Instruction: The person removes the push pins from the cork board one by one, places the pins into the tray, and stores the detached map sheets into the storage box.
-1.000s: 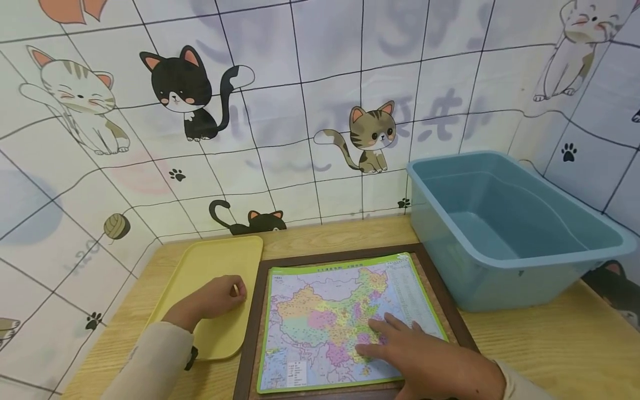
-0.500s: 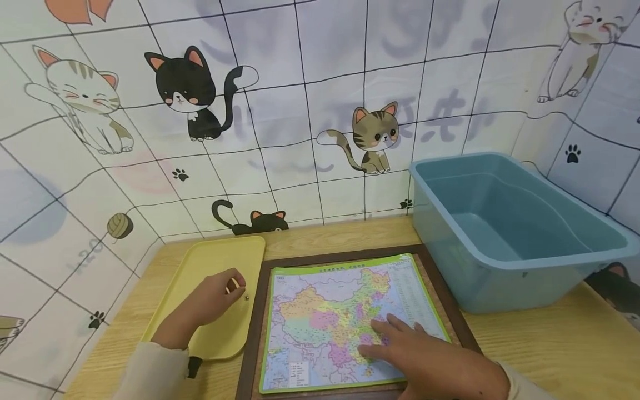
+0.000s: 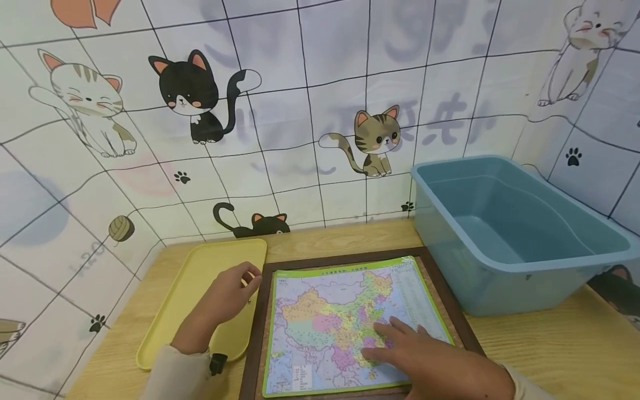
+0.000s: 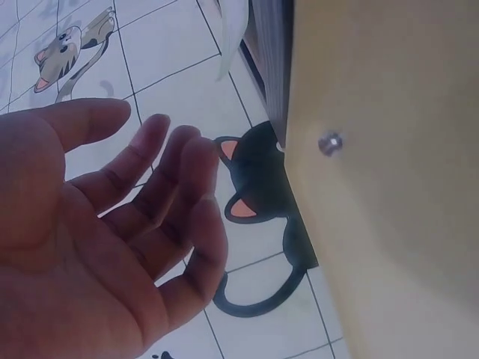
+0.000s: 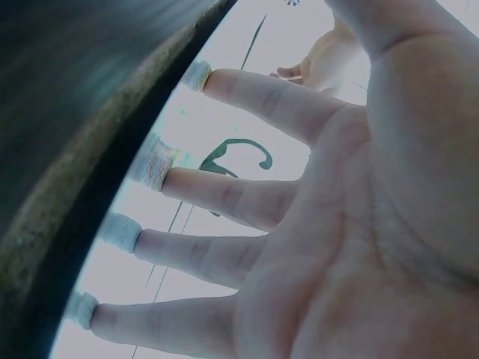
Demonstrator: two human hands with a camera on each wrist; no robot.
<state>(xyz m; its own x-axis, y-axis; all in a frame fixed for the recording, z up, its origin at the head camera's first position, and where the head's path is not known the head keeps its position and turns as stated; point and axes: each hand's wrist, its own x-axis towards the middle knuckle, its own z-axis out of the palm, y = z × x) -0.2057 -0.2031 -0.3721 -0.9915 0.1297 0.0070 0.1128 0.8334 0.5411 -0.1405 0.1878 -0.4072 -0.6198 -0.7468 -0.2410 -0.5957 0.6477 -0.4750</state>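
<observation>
My left hand [image 3: 231, 291] hovers over the right side of a yellow tray [image 3: 197, 278], fingers loosely curved. In the left wrist view its palm faces the camera, with nothing between thumb and fingers. A small shiny round metal piece [image 4: 331, 143] lies on the tray's surface, apart from the fingertips; in the head view the hand mostly hides it. My right hand [image 3: 427, 355] rests with spread fingers on the right half of a colourful map sheet [image 3: 305, 311]. The map lies on a cork board with a dark brown frame [image 3: 345, 256].
A deep blue plastic tub [image 3: 450, 250] stands beyond the board's right corner. The wooden table [image 3: 340, 233] backs onto a wall covering [image 3: 310, 122] with cat drawings. The tray sits close against the board's left side.
My left hand has risen slightly and shifted right, its fingertips opening. The small metal piece came into sight beneath them half a second ago. My right hand stays on the map.
</observation>
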